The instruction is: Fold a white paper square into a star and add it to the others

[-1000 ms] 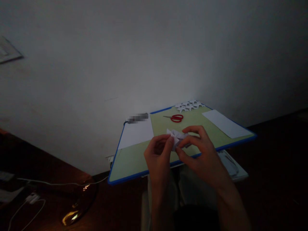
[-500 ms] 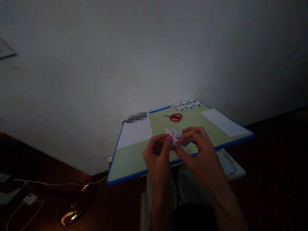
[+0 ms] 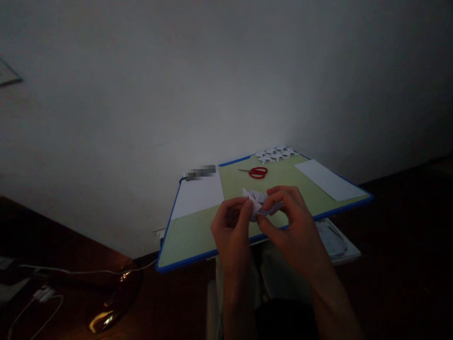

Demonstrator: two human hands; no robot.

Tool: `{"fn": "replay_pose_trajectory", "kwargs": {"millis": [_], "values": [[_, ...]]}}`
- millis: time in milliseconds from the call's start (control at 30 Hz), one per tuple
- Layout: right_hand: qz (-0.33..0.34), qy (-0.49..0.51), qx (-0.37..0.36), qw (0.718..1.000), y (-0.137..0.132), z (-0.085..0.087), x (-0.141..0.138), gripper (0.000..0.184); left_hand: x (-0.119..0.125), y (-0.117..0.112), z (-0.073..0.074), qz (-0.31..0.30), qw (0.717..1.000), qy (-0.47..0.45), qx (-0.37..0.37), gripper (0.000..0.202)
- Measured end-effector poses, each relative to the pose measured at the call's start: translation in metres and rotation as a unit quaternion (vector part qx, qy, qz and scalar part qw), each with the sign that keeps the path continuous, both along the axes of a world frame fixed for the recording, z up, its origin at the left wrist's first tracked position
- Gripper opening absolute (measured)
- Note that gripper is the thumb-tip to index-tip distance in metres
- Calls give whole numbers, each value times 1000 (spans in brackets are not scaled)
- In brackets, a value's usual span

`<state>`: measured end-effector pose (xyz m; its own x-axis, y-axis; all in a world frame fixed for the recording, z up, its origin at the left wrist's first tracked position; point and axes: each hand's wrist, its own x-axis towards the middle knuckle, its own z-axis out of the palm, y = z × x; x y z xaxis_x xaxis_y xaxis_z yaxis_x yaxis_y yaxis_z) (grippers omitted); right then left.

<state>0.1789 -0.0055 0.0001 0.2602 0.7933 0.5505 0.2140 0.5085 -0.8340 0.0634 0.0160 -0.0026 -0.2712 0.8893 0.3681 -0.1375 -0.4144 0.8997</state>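
Note:
Above the near part of the table, a folded white paper piece (image 3: 257, 198) with pointed flaps is held between both hands. My left hand (image 3: 233, 222) pinches its left side between thumb and fingers. On the right side, my right hand (image 3: 292, 217) has thumb and fingertips closed on the paper's lower edge and folds. My fingers cover part of the piece, so its full shape is hidden. Beyond the hands lie red-handled scissors (image 3: 257, 173), blades pointing left. At the far edge sit several folded white paper pieces (image 3: 276, 154) in rows.
The pale green tabletop (image 3: 191, 241) has a blue rim. White paper (image 3: 198, 196) lies at its left, with a blurred-out dark object (image 3: 200, 173) on top. Another white sheet (image 3: 329, 179) lies at the right. A wall stands behind; a white cable (image 3: 81, 271) runs at lower left.
My right fingers have shifted very slightly on the folded paper. Both hands keep hold of it in nearly the same place.

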Motion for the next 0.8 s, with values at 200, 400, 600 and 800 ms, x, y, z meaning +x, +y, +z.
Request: {"fn": "replay_pose_trajectory", "kwargs": {"millis": [200,400,600,800], "values": [[0,2,-5,1000,0,1,1,13,0,1,-1,-10,1000,-7,5,9],[-3,-2,-5,1000,0,0,2,12,0,0,-1,-9,1000,-12,1,13],[-27,-39,21,999,-1,2,3,14,-2,1,-1,-22,1000,-22,-4,14],[-26,-91,62,994,-2,6,10,36,-3,2,-2,-32,998,-47,-2,15]]}}
